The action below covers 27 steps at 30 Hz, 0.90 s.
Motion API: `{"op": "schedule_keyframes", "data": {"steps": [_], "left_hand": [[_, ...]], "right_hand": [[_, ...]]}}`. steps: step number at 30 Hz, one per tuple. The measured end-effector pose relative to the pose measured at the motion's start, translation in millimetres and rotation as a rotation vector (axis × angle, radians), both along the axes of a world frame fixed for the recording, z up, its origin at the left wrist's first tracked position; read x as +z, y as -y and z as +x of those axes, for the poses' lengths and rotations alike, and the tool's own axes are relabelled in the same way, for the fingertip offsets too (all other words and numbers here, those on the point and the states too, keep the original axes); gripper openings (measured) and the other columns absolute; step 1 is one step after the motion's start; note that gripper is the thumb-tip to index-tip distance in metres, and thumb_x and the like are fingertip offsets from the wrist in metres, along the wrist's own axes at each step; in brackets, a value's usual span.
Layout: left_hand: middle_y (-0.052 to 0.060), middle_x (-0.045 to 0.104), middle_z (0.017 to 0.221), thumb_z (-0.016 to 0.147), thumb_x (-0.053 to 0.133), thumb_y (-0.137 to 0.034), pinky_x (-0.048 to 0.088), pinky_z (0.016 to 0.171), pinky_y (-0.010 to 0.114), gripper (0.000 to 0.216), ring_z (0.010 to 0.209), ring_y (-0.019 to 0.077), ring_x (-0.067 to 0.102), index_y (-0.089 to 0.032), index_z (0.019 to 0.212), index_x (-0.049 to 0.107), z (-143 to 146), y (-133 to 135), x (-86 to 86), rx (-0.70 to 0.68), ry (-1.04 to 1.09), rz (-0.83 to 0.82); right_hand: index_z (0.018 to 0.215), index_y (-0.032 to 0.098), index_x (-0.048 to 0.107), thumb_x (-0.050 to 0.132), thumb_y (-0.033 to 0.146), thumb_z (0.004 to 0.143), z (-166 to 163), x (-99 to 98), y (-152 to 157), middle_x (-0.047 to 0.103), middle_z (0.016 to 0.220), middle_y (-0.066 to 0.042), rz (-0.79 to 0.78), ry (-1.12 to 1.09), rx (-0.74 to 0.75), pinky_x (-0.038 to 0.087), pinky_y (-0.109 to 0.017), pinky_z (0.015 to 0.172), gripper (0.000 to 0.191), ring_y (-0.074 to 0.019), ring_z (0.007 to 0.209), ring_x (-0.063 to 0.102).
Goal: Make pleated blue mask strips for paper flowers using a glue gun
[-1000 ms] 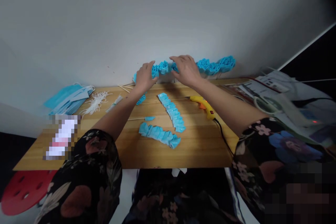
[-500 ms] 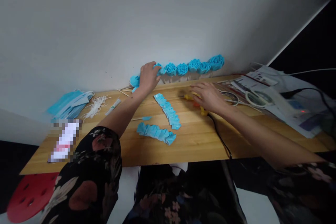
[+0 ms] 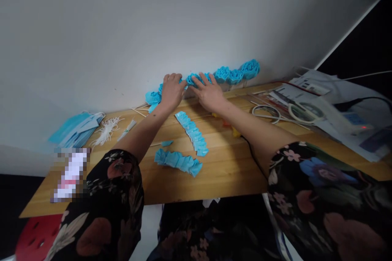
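Note:
A row of blue paper roses (image 3: 235, 74) on sticks leans against the white wall at the back of the wooden table (image 3: 226, 167). My left hand (image 3: 171, 90) rests on the roses at the left of the row, fingers curled over one. Beside it my right hand (image 3: 208, 91) lies flat with fingers stretched out, touching the roses in the middle. Two pleated blue strips (image 3: 191, 132) (image 3: 178, 160) lie on the table in front of my hands. My right forearm hides most of the yellow glue gun (image 3: 235, 131).
Blue face masks (image 3: 76, 128), white elastic loops (image 3: 107, 127) and thin wooden sticks (image 3: 139, 108) lie at the left. Papers, a white coiled cord (image 3: 269, 112) and a device with a red light (image 3: 363, 127) fill the right. A black cable (image 3: 254, 153) runs off the front edge.
My right hand has left the glue gun and gone back up to the roses beside my left hand. The left hand stayed on the left end of the row.

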State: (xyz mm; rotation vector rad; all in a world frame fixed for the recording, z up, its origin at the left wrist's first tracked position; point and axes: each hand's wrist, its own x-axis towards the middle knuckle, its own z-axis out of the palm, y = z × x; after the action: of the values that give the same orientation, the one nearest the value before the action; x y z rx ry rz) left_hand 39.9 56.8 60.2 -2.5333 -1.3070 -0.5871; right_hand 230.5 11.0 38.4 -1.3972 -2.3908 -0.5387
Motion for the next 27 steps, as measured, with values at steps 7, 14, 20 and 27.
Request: {"op": "schedule_keyframes", "data": {"steps": [7,14,20,27], "left_hand": [[0.011,0.055,0.148,0.096,0.047,-0.025,0.018,0.124,0.056,0.029,0.143,0.0322,0.040,-0.025,0.115,0.068,0,2,-5.6,-0.066,0.001,-0.028],[0.009,0.050,0.155,0.094,0.051,-0.026,0.026,0.121,0.056,0.039,0.145,0.0321,0.039,-0.030,0.131,0.062,-11,23,7.5,-0.034,0.076,-0.018],[0.008,0.064,0.138,0.097,0.048,-0.029,0.034,0.118,0.054,0.034,0.135,0.0281,0.052,-0.032,0.125,0.066,-34,86,15.7,-0.093,0.142,0.004],[0.003,0.077,0.110,0.097,0.048,-0.034,0.038,0.117,0.055,0.028,0.110,0.0256,0.069,-0.036,0.109,0.073,-63,141,5.3,-0.110,0.248,-0.016]], "right_hand": [[0.143,0.021,0.060,0.049,0.013,0.096,10,-2.1,12,0.036,0.168,-0.010,-0.020,-0.053,0.047,0.026,-0.063,0.122,0.049,-0.0361,0.156,0.028],[0.123,0.023,0.073,0.050,0.019,0.099,33,-2.6,85,0.060,0.149,-0.013,-0.084,-0.145,0.208,0.039,-0.057,0.114,0.033,-0.0327,0.140,0.052],[0.100,0.031,0.074,0.051,0.031,0.099,82,-10.7,164,0.076,0.102,-0.010,-0.177,-0.480,0.089,0.055,-0.047,0.082,0.024,-0.0297,0.097,0.071],[0.075,0.044,0.067,0.062,0.046,0.088,124,-33.1,222,0.072,0.086,-0.014,-0.178,-0.950,-0.370,0.048,-0.055,0.081,0.014,-0.0360,0.087,0.070]]}}
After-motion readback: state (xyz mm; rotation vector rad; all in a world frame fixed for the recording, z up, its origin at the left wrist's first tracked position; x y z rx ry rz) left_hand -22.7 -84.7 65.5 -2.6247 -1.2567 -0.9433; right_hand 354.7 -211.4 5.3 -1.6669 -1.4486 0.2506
